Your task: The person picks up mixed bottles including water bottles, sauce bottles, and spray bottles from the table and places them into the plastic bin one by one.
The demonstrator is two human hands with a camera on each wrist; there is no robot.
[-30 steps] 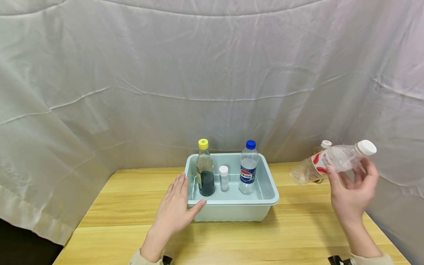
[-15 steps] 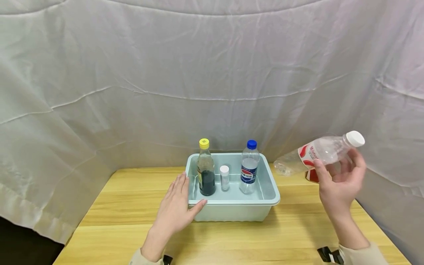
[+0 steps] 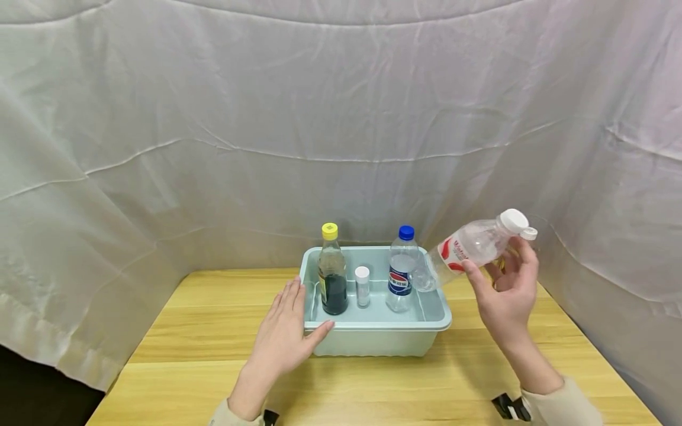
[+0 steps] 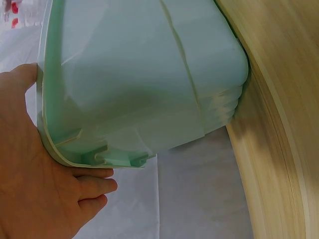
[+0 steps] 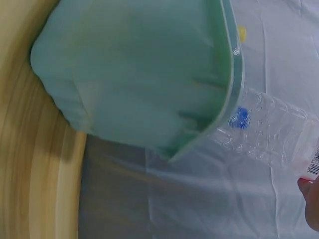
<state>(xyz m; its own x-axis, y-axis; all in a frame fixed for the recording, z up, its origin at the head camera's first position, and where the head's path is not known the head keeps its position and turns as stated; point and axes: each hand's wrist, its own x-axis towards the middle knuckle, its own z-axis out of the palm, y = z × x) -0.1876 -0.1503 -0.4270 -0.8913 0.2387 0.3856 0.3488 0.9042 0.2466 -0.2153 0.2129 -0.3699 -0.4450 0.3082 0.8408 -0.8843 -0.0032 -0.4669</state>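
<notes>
My right hand grips a clear plastic bottle with a red and white label and white cap, tilted, its base over the right rim of the light blue basin. My left hand lies with straight fingers against the basin's left front corner; the left wrist view shows the hand touching the rim. Inside the basin stand a yellow-capped bottle of dark liquid, a small white-capped tube and a blue-capped bottle. In the right wrist view the held bottle is beside the rim.
Behind the right hand another white cap shows; the rest of that bottle is mostly hidden. The wooden table extends around the basin, with a grey curtain behind and at both sides.
My right hand has moved left with the tilted bottle, from the table's right side to the basin's right rim. The left hand has stayed at the basin's corner.
</notes>
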